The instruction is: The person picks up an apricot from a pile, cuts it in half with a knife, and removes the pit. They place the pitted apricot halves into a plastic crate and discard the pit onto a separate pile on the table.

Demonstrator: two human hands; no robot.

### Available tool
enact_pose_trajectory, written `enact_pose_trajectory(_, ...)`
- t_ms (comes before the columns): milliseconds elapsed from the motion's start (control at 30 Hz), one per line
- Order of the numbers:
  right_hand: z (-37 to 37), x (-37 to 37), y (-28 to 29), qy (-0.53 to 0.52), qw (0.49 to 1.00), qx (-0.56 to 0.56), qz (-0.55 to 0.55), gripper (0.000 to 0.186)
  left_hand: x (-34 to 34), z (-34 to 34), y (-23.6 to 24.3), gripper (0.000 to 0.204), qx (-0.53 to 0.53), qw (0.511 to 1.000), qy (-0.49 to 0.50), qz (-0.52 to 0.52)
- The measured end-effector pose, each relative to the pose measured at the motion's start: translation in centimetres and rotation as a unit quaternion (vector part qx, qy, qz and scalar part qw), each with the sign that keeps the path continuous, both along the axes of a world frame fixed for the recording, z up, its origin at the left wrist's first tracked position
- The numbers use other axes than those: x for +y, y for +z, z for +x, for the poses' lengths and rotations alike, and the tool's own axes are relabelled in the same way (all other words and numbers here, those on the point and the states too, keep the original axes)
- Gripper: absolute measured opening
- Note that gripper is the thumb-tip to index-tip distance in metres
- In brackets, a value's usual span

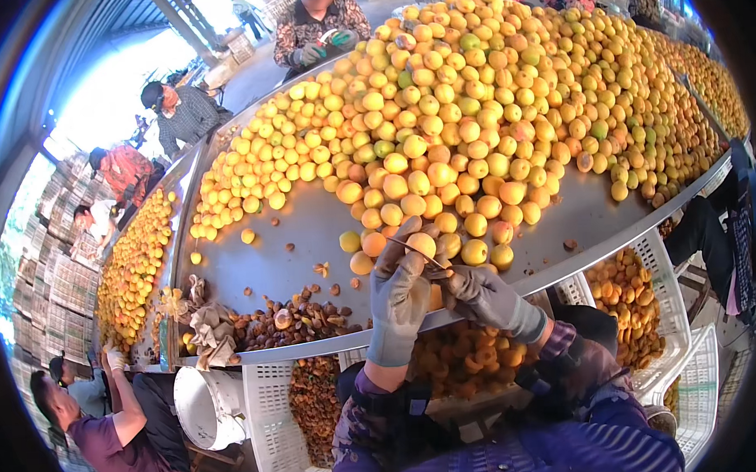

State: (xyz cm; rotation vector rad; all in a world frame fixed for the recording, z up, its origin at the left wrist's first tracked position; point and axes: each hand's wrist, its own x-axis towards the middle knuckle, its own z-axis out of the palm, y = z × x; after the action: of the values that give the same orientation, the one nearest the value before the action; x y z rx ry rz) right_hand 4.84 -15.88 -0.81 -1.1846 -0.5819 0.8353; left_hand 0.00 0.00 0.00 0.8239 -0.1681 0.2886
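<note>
**Grey gloves at the bench rim, heaped fruit close in front**

Grey-gloved hands, both over the near edge of the metal bench [244, 272]. Left hand [395, 309]: fingers closed round a yellow-orange fruit [422, 244], held up at the near foot of the heap. Right hand [498, 300]: thumb and fingers pinched on a thin tool [430, 261], which crosses the near side of that fruit; whether it has cut in, cannot tell.

In the way: the heap of fruit [473, 108] fills the far side and slopes down to just beyond the fingertips, a few loose fruits next to them. Raised bench rim [307, 350] runs beneath the hands. Left of the left hand, a low bank of brown pits [285, 322] lies along the rim, with a crumpled tan cloth [215, 331] at its left end. Stray pits on the bare metal.

Below the bench: halved orange fruit [470, 362] under the wrists, partly hidden by the forearms. White crate [272, 427] to the left, holding dark brown bits; a white bucket [197, 413] beside it. To the right, another white crate [674, 325] with orange pieces.

Around: one gloved co-worker [321, 23] across the bench; another, in a purple top [128, 424], sits lower left.
</note>
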Motion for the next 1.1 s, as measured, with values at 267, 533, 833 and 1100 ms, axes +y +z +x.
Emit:
enact_pose_trajectory(267,0.9,-0.8,2.0,-0.108,0.981,-0.113,0.116,0.035,-1.1,0.1,-0.3,0.046,0.064,0.983,0.088,0.145)
enact_pose_trajectory(533,1.8,-0.8,1.3,-0.162,0.955,-0.247,0.016,0.043,-3.1,0.2,-1.4,0.046,0.063,0.983,0.068,0.159)
enact_pose_trajectory(833,1.2,-0.7,-0.1,-0.176,0.957,-0.231,0.012,0.043,-3.8,0.2,-2.3,0.041,0.071,0.975,0.104,0.184)
enact_pose_trajectory(1100,1.6,0.8,0.0,-0.176,0.948,-0.260,0.046,0.045,-3.3,1.2,-1.9,0.036,0.117,0.943,0.174,0.257)
